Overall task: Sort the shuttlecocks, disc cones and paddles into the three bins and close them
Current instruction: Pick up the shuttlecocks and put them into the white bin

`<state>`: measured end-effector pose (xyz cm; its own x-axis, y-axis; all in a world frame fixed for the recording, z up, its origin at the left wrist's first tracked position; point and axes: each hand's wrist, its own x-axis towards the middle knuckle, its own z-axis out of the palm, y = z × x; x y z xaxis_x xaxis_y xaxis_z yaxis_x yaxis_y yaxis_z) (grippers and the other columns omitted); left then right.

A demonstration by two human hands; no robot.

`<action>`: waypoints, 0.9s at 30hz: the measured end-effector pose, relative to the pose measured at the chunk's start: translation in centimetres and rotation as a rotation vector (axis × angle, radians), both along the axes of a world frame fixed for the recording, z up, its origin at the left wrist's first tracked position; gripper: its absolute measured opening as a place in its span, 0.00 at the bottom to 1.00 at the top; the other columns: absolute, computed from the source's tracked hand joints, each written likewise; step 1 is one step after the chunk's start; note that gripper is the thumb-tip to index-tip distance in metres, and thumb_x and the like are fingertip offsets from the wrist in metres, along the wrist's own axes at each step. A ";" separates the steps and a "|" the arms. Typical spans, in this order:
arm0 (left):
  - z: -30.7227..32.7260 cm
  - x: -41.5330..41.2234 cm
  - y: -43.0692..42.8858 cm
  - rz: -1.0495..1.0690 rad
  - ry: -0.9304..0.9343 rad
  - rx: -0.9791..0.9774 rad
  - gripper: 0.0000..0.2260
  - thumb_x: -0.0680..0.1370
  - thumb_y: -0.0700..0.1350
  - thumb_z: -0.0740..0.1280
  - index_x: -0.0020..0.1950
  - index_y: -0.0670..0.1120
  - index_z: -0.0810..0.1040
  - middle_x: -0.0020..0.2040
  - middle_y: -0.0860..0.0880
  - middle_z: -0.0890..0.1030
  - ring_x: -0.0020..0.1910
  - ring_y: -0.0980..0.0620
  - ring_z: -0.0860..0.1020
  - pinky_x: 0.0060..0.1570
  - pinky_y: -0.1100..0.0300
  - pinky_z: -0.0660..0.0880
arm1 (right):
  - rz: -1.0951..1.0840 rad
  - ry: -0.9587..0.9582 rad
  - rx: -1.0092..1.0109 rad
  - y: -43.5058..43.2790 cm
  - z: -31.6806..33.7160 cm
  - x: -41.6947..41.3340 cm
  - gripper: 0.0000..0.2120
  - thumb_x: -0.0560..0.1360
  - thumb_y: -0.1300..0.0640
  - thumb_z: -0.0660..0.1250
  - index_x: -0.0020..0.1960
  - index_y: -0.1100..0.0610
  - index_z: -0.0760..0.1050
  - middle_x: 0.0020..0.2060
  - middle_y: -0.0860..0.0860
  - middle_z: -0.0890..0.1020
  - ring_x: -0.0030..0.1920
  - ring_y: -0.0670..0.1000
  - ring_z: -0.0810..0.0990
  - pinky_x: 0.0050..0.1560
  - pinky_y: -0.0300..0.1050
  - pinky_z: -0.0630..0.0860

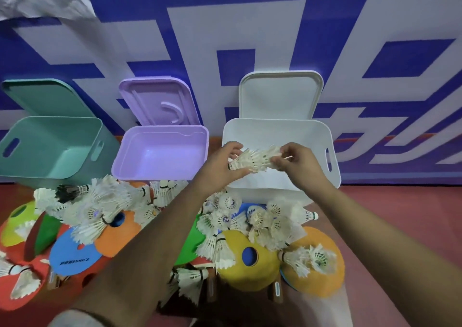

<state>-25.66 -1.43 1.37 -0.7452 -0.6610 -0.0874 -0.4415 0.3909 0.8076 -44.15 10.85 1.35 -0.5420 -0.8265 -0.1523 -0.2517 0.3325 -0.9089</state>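
Release of held shuttlecocks [252, 160] into white bin [335, 151]: best done low over the opening, both grips loosened together, to prevent snagging or spilling past the rim. Left hand [225, 164] curled round the cork end of the row, right hand [297, 166] pinching the feathered end. Row spanning the gap between both hands, above the near-left part of the bin. Loose shuttlecocks [105, 201] heaped with disc cones [232, 269] and paddles [277, 290] on the floor [400, 226], nearer the person.
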 end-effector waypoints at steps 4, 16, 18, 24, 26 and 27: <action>-2.0 -4.4 -1.4 -0.110 -0.170 -0.058 0.19 0.70 0.47 0.75 0.59 0.48 0.75 0.54 0.53 0.78 0.53 0.55 0.75 0.49 0.63 0.72 | -0.013 0.127 0.157 -0.8 -3.7 -2.8 0.04 0.78 0.58 0.65 0.45 0.57 0.73 0.39 0.53 0.77 0.41 0.56 0.77 0.42 0.48 0.73; -6.7 -5.9 -2.1 -0.171 -0.310 -0.069 0.18 0.75 0.47 0.70 0.64 0.48 0.74 0.62 0.49 0.76 0.59 0.52 0.75 0.53 0.63 0.71 | 0.101 0.397 0.405 -0.8 -7.4 -3.6 0.18 0.77 0.50 0.66 0.58 0.63 0.78 0.54 0.57 0.80 0.54 0.55 0.79 0.53 0.44 0.73; -5.4 -4.6 -0.3 -0.180 -0.221 -0.167 0.13 0.77 0.46 0.67 0.61 0.46 0.76 0.57 0.49 0.76 0.55 0.55 0.76 0.54 0.64 0.71 | 0.090 0.402 0.255 1.1 -5.8 -2.6 0.15 0.77 0.51 0.66 0.59 0.59 0.78 0.52 0.53 0.78 0.51 0.51 0.78 0.52 0.41 0.71; -5.8 0.9 5.4 -0.287 -0.083 -0.212 0.08 0.79 0.45 0.65 0.57 0.47 0.77 0.51 0.54 0.74 0.50 0.60 0.74 0.49 0.68 0.70 | 0.130 0.427 0.077 7.3 -3.6 2.2 0.07 0.77 0.54 0.67 0.52 0.56 0.77 0.46 0.49 0.75 0.47 0.46 0.75 0.48 0.40 0.71; -6.9 2.3 6.5 -0.280 -0.141 -0.195 0.10 0.79 0.48 0.65 0.58 0.48 0.76 0.53 0.53 0.73 0.51 0.59 0.73 0.50 0.65 0.69 | 0.137 0.452 0.129 9.1 -4.5 3.5 0.07 0.76 0.52 0.66 0.50 0.55 0.77 0.46 0.48 0.75 0.46 0.47 0.76 0.45 0.42 0.71; -7.7 2.9 6.9 -0.274 -0.176 -0.186 0.11 0.78 0.49 0.65 0.60 0.48 0.76 0.55 0.53 0.72 0.52 0.58 0.73 0.51 0.65 0.69 | 0.132 0.465 0.154 9.9 -5.0 4.1 0.07 0.76 0.51 0.67 0.50 0.54 0.77 0.45 0.48 0.75 0.45 0.47 0.76 0.44 0.42 0.71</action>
